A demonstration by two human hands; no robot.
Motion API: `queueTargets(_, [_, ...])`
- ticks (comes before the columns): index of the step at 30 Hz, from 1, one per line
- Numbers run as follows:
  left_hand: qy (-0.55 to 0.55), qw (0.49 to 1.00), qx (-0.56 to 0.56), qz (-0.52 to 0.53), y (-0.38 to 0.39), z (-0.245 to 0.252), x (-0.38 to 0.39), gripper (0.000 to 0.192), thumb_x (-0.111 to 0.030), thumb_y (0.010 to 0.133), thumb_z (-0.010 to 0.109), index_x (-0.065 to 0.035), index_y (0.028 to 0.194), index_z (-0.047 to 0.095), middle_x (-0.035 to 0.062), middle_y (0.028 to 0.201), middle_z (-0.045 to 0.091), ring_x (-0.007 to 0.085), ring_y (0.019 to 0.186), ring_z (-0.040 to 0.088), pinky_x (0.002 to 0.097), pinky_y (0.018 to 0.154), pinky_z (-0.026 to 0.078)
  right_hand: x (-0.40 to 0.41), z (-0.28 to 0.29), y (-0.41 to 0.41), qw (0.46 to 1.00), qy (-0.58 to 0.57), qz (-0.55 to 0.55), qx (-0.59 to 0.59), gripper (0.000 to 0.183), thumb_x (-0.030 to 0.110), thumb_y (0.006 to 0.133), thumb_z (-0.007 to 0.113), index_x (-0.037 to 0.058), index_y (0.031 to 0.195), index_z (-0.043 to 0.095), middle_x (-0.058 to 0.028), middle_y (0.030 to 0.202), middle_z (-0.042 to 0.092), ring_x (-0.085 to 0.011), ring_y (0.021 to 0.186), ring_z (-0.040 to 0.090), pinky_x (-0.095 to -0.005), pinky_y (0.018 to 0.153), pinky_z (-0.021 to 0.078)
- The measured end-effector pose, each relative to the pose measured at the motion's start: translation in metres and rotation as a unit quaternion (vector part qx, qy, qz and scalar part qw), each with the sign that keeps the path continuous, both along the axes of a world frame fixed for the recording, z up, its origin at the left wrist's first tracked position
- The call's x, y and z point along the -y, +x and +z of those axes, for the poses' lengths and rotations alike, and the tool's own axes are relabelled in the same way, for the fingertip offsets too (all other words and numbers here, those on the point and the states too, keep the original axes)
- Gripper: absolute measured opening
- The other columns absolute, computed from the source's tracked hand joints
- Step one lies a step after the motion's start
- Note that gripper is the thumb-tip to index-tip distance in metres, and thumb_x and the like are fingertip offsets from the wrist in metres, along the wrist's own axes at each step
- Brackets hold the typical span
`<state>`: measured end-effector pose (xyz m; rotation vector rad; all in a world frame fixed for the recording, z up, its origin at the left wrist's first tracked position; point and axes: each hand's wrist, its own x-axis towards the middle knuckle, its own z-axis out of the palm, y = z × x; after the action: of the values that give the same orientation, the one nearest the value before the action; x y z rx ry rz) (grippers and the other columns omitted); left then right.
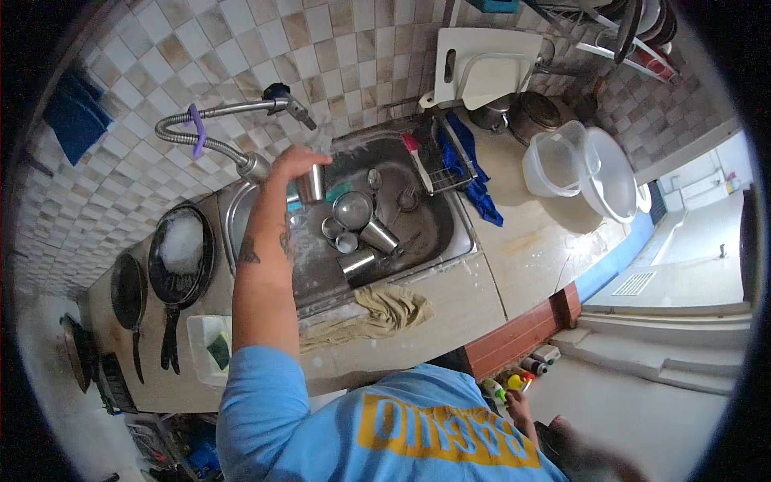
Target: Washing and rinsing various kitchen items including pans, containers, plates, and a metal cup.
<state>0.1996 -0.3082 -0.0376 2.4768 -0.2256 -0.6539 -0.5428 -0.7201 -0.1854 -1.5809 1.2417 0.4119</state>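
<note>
My left hand (298,161) grips the rim of a stainless steel tumbler (311,184) over the sink's left back part, just below the flexible tap's spout (308,122). In the sink basin (430,241) lie a steel bowl (353,209), small steel cups (346,243), a steel tumbler on its side (379,235), another steel vessel (356,266), a spoon (374,179) and a fork (409,193). At the lower right a blurred, skin-coloured shape (596,455) may be my right arm; my right hand cannot be made out for certain.
Soapy frying pans (208,253) stand left of the sink, near a white tub (197,349) with a sponge. A cloth (394,308) lies along the front edge. To the right are a wire rack (452,179), a blue cloth (464,162) and clear plastic containers (551,169). Bottles (495,390) stand on the floor.
</note>
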Motion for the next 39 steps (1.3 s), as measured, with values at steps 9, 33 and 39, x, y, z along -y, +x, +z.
queueTargets(9, [-0.185,0.895,0.338,0.224,-0.089,-0.023,-0.007,0.058,-0.036,0.064,0.081,-0.0043,0.108,0.061,0.0129,0.096,0.065,0.027,0.086,0.062,0.0378,0.079,0.048,0.002,-0.02,-0.016,0.997,0.045,0.0,-0.066,0.029,0.025,0.087,0.061,0.001,0.103,0.061,-0.0035,0.083,0.061,-0.0131,0.067,0.053,-0.0279,0.058,0.0433])
queueTargets(33, [-0.572,0.699,0.08,0.422,-0.093,-0.035,-0.032,0.043,-0.032,0.086,0.061,-0.0033,0.117,0.051,0.0158,0.108,0.058,0.0323,0.096,0.059,0.0491,0.08,0.047,-0.017,0.092,0.225,0.897,-0.236,0.092,0.364,0.013,0.009,0.092,0.053,-0.0025,0.092,0.059,-0.0043,0.076,0.059,-0.0081,0.071,0.053,-0.0224,0.063,0.0442])
queueTargets(39, [-0.74,0.489,-0.121,0.446,-0.107,-0.057,-0.05,0.044,-0.039,0.095,0.033,-0.0041,0.116,0.048,0.0152,0.1,0.06,0.0328,0.083,0.06,0.05,0.072,0.05,-0.17,0.147,0.447,0.797,-0.048,0.425,0.427,0.017,0.007,0.086,0.056,0.0001,0.1,0.06,-0.0153,0.095,0.062,-0.0286,0.087,0.062,-0.0338,0.077,0.0478])
